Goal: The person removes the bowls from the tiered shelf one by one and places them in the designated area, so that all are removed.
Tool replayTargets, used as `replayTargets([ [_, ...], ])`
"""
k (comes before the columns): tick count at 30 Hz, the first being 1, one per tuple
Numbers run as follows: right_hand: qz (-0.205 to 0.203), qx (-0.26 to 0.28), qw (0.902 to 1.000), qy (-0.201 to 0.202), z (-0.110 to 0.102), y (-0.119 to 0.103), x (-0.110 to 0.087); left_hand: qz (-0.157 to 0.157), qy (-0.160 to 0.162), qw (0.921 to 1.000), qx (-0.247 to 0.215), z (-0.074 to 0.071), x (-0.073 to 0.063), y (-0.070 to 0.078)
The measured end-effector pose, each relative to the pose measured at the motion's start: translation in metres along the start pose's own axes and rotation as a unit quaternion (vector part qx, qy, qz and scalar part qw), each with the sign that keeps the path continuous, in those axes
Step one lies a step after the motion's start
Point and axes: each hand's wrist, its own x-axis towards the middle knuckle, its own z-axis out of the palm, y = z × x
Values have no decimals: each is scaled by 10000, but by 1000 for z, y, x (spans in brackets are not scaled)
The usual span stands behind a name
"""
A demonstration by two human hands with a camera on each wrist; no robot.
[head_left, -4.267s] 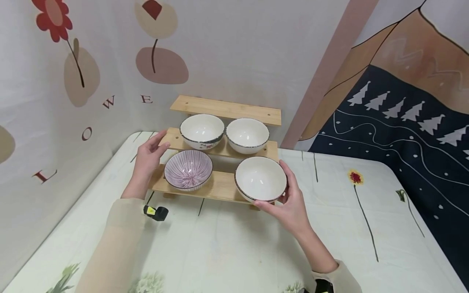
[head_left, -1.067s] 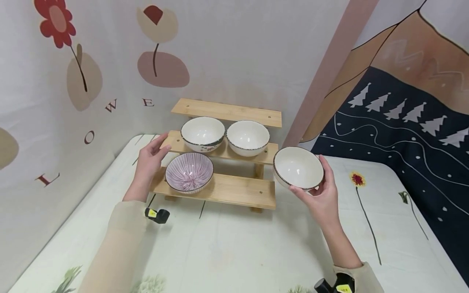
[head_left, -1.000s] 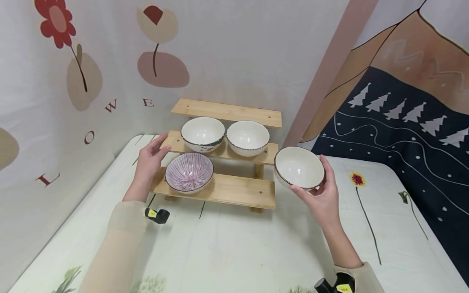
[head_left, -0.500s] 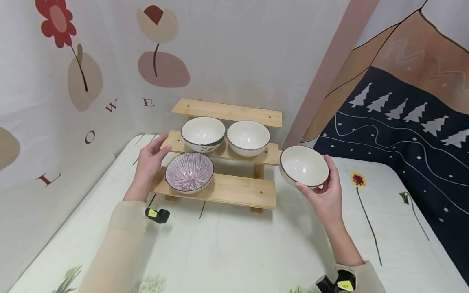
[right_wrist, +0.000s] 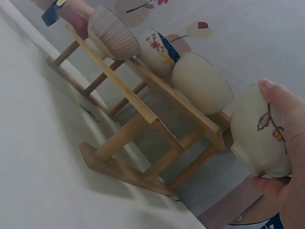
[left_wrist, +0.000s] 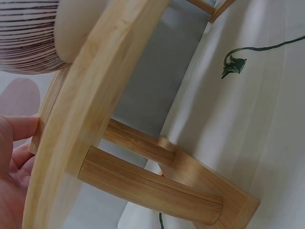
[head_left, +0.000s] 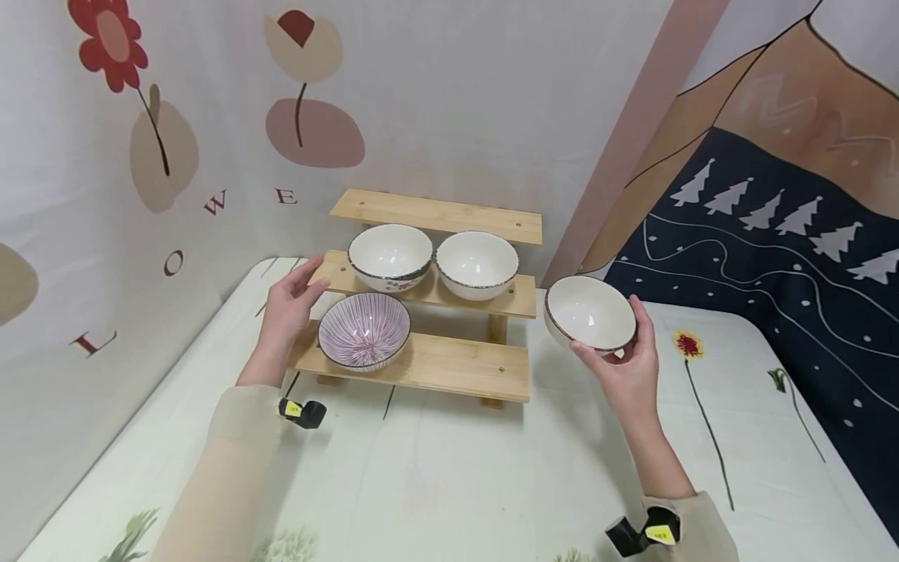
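Observation:
My right hand (head_left: 625, 367) holds a white bowl (head_left: 590, 314) with a dark rim, raised to the right of the tiered wooden rack (head_left: 463, 367). In the right wrist view a branch with yellow berries shows on this bowl's (right_wrist: 257, 129) outside. My left hand (head_left: 284, 312) grips the left end of the rack's middle board, thumb and fingers at its edge (left_wrist: 38, 133). On that board stand a floral-sided white bowl (head_left: 390, 251) and, right beside it, another white bowl (head_left: 477, 261). A purple-striped bowl (head_left: 364, 332) sits at the left of the bottom board.
The rack's top board (head_left: 435, 212) bears nothing and stands close to the printed wall cloth (head_left: 456, 101). Under everything lies a pale flower-printed tablecloth (head_left: 449, 476). A dark cloth with white trees (head_left: 758, 257) hangs at the right.
The white bowl in my right hand has left the right end of the bottom board and moved rightward, lately drifting slightly farther right and up. My left hand keeps its hold on the rack.

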Motion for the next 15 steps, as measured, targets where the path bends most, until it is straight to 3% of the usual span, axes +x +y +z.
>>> replayTargets([
  [15,35,-130,9997,205,1,17,15,-30,-3,10000,-57,0,-1,1],
])
